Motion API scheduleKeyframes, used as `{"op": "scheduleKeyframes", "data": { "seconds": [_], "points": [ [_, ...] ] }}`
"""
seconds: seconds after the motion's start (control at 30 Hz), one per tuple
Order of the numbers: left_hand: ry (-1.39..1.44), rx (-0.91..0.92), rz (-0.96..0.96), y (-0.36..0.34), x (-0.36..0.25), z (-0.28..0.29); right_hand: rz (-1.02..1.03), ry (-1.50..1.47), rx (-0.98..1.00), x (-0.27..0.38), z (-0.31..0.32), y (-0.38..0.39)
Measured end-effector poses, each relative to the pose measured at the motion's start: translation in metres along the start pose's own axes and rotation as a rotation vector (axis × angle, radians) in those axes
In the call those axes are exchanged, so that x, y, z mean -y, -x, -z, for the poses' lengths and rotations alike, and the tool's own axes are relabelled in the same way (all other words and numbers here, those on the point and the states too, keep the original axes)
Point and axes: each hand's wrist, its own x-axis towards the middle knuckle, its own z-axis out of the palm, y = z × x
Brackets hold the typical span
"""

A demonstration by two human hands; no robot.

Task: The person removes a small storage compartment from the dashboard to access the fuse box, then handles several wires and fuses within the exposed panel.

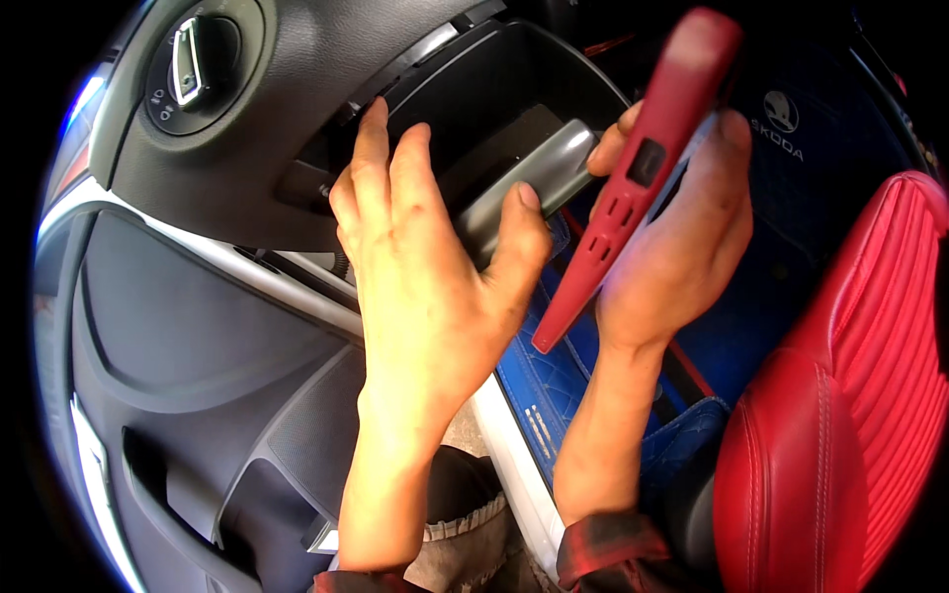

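My left hand [429, 255] is spread at the lower edge of an open black compartment [445, 99] in the dashboard, fingertips near its rim. Its thumb lies over a smooth silver oblong object [542, 158], whose lower end is hidden behind the hand. My right hand [682, 257] holds a thin red cased object [638, 198], like a phone in its case, on edge, with openings along its side. The fingertips of my right hand show behind the red case, beside the upper end of the silver object.
A round control dial [195, 67] is on the dashboard at upper left. The open door panel [178, 366] fills the left. A red quilted seat [820, 445] stands at right, above a blue floor mat [776, 198]. A light door sill [509, 465] runs below my hands.
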Motion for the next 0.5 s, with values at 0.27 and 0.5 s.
{"op": "scheduleKeyframes", "data": {
  "seconds": [0.27,0.5],
  "points": [
    [0.686,-0.064,0.484,0.028,-0.004,0.028,-0.104,0.126,-0.055,-0.001,0.007,0.005],
    [0.764,0.164,0.91,0.005,0.029,0.025,-0.158,0.133,-0.033,0.006,0.004,0.006]
  ]
}}
